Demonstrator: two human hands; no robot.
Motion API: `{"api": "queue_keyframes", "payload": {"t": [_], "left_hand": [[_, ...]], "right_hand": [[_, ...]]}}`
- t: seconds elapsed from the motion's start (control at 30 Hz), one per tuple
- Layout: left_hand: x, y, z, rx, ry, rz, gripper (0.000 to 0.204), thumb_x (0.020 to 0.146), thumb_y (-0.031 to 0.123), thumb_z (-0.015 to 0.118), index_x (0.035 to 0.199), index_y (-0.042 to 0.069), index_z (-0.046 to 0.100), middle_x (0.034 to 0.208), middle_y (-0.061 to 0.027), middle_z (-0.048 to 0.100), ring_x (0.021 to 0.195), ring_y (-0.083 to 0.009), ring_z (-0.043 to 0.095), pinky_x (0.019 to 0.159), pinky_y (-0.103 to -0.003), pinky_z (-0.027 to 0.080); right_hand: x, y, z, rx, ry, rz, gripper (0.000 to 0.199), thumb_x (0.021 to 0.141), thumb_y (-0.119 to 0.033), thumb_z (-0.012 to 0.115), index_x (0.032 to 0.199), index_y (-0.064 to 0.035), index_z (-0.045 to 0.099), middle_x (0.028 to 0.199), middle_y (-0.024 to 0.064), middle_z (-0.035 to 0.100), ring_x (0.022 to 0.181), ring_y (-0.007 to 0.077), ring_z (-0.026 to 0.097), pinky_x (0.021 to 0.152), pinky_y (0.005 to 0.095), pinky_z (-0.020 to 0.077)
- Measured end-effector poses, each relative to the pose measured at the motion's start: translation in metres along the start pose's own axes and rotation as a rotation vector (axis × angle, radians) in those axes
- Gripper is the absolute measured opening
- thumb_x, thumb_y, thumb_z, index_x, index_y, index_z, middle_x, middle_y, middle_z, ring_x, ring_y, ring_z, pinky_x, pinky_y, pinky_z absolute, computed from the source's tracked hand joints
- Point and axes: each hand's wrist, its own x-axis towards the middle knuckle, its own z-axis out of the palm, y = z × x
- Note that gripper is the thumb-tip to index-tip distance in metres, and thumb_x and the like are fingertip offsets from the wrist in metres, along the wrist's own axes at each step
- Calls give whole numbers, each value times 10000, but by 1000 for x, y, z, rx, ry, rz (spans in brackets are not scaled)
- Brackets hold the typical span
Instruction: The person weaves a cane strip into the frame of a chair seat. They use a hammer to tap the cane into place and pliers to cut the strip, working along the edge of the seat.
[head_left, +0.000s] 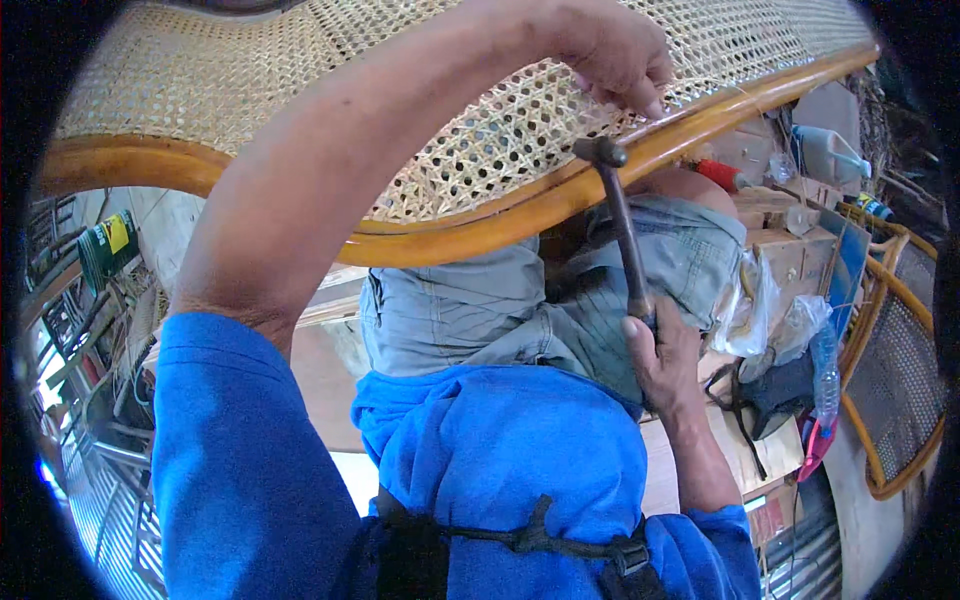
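A woven cane panel point(510, 130) in a curved, varnished wooden frame point(480, 238) lies across my knees. My left hand point(615, 55) reaches over it, its fingers bent down and pinched at the line where the weave meets the frame. What they hold there, if anything, is too small to make out. My right hand point(665, 355) is closed around the lower end of a hammer point(628, 240). The hammer's dark metal head point(602, 152) is up beside the frame, just below my left fingertips.
To the right stand wooden boxes point(790, 250), a pale plastic jug point(828, 152), a red cylindrical object point(716, 175) and a clear plastic bottle point(825, 370). Another cane-panelled frame point(905, 370) leans at the far right. A dark green container point(108, 240) sits at left among clutter.
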Motion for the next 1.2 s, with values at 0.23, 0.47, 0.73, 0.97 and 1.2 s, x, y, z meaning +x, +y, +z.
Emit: {"api": "queue_keyframes", "payload": {"t": [0.23, 0.47, 0.73, 0.97, 1.2], "left_hand": [[-1, 4, 0, -13, -28, -23, 217, 813, 229, 590, 798, 13, 610, 651, -80, 571, 606, -189, 506, 577, -362, 406], [1, 1, 7, -20, 15, 4, 267, 818, 279, 595, 813, 13, 617, 679, -104, 590, 625, -213, 523, 599, -376, 418], [-48, -4, 63, 0, 369, 15, 211, 800, 197, 631, 924, 28, 611, 816, -103, 608, 757, -212, 588, 687, -337, 467], [-51, 4, 90, 10, 543, -5, 177, 795, 162, 641, 910, 33, 602, 862, -70, 599, 753, -171, 572, 703, -316, 471], [-35, 26, 83, -159, 414, -284, 190, 854, 209, 576, 898, 25, 595, 725, -18, 555, 690, -99, 506, 628, -255, 427]], "right_hand": [[-11, 11, 1, 88, 72, -111, 279, 835, -286, 580, 953, -37, 536, 691, 170, 552, 614, 335, 570, 580, 385, 445], [-6, 3, -1, 22, -38, -99, 324, 813, -335, 625, 956, -55, 549, 717, 150, 568, 657, 329, 595, 582, 384, 459], [-16, -9, 16, -247, -188, -395, 394, 753, -376, 676, 970, -60, 588, 806, 128, 572, 772, 320, 585, 667, 398, 482], [-29, 2, 13, 29, 211, -406, 230, 778, -172, 668, 938, -26, 593, 838, 131, 584, 788, 310, 576, 708, 381, 462], [-51, 54, -12, 175, 674, 33, 103, 832, -102, 615, 903, -29, 626, 831, 100, 624, 727, 202, 581, 684, 291, 461]]}}
